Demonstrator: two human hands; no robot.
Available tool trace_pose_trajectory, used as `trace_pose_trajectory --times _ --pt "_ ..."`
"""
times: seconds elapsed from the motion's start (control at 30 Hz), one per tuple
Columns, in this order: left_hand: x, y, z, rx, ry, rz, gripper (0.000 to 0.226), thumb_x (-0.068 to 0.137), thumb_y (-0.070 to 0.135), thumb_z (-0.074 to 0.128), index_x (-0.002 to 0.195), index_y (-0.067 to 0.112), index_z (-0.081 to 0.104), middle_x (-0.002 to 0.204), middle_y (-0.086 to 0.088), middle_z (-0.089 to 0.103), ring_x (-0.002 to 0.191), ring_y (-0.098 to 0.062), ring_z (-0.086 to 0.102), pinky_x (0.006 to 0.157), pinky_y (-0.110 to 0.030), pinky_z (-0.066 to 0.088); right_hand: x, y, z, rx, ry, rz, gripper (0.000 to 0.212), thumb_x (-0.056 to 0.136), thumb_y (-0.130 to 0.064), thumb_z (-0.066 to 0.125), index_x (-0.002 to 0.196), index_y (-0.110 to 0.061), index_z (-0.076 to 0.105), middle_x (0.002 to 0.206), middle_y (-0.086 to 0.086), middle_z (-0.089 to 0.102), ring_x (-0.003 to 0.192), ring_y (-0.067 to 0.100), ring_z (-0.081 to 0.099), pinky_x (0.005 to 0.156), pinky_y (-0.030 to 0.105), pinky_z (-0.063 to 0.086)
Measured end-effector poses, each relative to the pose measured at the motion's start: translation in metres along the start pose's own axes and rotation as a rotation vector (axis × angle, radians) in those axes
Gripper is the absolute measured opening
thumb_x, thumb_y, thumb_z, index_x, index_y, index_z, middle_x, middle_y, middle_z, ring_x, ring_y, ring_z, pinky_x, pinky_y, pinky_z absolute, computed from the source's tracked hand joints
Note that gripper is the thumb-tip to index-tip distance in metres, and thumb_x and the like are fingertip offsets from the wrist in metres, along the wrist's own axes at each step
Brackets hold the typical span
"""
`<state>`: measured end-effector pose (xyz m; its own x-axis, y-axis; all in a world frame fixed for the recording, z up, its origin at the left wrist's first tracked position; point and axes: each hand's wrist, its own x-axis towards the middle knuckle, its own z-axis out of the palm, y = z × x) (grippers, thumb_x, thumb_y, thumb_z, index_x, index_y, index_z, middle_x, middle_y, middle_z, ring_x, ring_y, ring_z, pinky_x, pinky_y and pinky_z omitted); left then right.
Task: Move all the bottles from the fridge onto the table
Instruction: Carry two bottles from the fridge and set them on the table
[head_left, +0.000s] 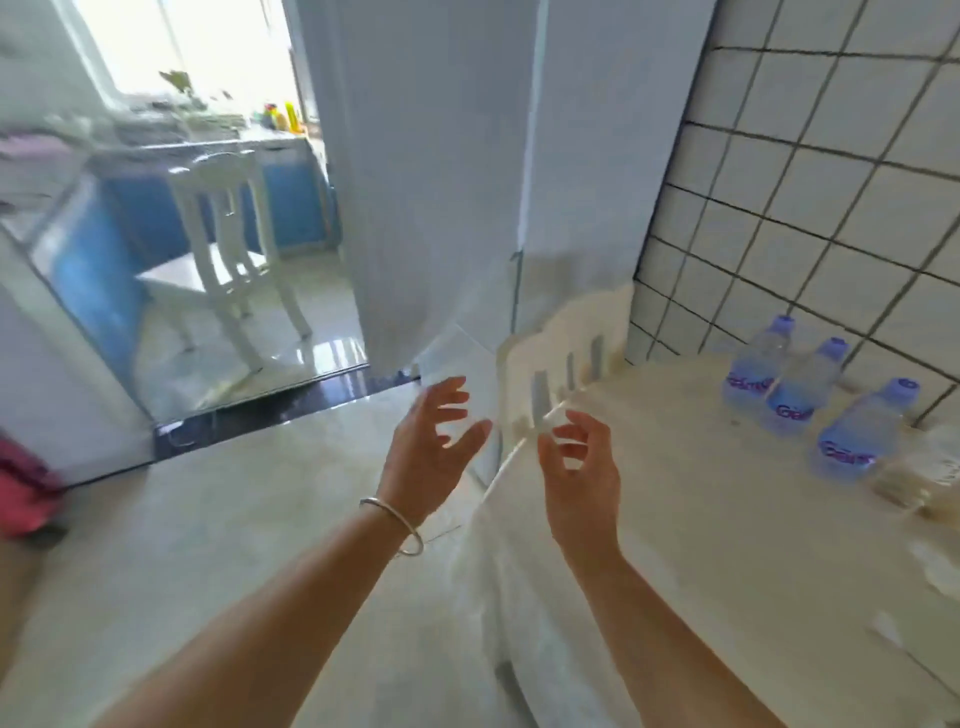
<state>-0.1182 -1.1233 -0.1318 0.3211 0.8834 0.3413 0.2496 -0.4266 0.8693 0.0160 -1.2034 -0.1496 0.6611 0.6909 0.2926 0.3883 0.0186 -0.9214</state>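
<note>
On the table, three bottles stand upright.

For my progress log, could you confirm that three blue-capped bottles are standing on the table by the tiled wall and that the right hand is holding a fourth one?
Not quite: the right hand holds nothing, its fingers loosely curled in the air, as the head view shows. The three blue-capped bottles do stand on the table by the tiled wall.
</note>
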Motion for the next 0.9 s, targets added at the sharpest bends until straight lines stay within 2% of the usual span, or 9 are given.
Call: trace_pose_trajectory --times 0.1,0.2,0.33,0.47,0.63,0.8,0.9 --pt "-0.011 -0.015 -0.076 0.071 0.135 0.009 0.044 0.079 0.024 0.071 0.116 0.028 0.048 0.108 0.007 0.058 0.091 0.002 0.059 0.072 -0.012 0.051 -0.026 -0.036 0.062 0.062 -0.132 -0.101 0.036 0.079 -0.045 0.058 0.109 -0.027 0.048 0.096 -0.011 0.058 0.084 0.004 0.058 0.065 0.004 0.043" --pt "-0.021 -0.039 -0.146 0.096 0.252 -0.041 0.044 0.080 0.022 0.069 0.119 0.016 0.050 0.108 0.005 0.058 0.088 0.003 0.057 0.067 -0.001 0.045 -0.050 -0.063 0.127 0.061 -0.255 -0.177 0.036 0.081 -0.044 0.055 0.112 -0.029 0.045 0.097 -0.018 0.054 0.085 0.002 0.057 0.066 0.005 0.044" --pt "-0.027 -0.078 -0.234 0.103 0.345 -0.105 0.041 0.082 0.024 0.067 0.118 0.022 0.048 0.107 0.006 0.058 0.087 0.003 0.056 0.065 0.001 0.043 -0.076 -0.087 0.218 0.049 -0.362 -0.190 0.033 0.086 -0.040 0.058 0.114 -0.028 0.044 0.101 -0.014 0.056 0.087 0.006 0.058 0.072 0.013 0.046" --pt "-0.013 -0.120 -0.311 0.103 0.338 -0.146 0.039 0.082 0.028 0.066 0.116 0.027 0.047 0.107 0.007 0.059 0.088 -0.001 0.058 0.064 -0.002 0.045 -0.087 -0.112 0.309 0.056 -0.393 -0.122 0.036 0.086 -0.036 0.060 0.117 -0.026 0.044 0.105 -0.010 0.056 0.089 0.009 0.058 0.071 0.014 0.045" --pt "0.028 -0.166 -0.380 0.144 0.313 -0.133 0.047 0.082 0.032 0.067 0.124 0.022 0.047 0.109 0.010 0.055 0.092 -0.005 0.056 0.070 -0.005 0.041 -0.085 -0.132 0.402 0.056 -0.411 -0.092 0.038 0.087 -0.035 0.060 0.119 -0.024 0.044 0.109 -0.008 0.056 0.090 0.010 0.058 0.071 0.013 0.044" --pt "0.081 -0.216 -0.410 0.103 0.258 -0.179 0.044 0.084 0.031 0.065 0.123 0.022 0.046 0.109 0.008 0.055 0.094 -0.010 0.057 0.071 -0.008 0.042 -0.053 -0.128 0.462 0.010 -0.383 -0.052 0.036 0.088 -0.033 0.059 0.120 -0.022 0.045 0.108 -0.007 0.056 0.087 0.008 0.057 0.067 0.011 0.042" --pt "0.123 -0.244 -0.417 0.075 0.238 -0.205 0.040 0.085 0.032 0.063 0.121 0.024 0.046 0.108 0.008 0.056 0.089 -0.004 0.057 0.068 -0.005 0.041 -0.017 -0.118 0.497 0.017 -0.344 -0.042 0.032 0.089 -0.031 0.058 0.117 -0.021 0.047 0.106 -0.005 0.059 0.085 0.006 0.057 0.067 0.009 0.041"
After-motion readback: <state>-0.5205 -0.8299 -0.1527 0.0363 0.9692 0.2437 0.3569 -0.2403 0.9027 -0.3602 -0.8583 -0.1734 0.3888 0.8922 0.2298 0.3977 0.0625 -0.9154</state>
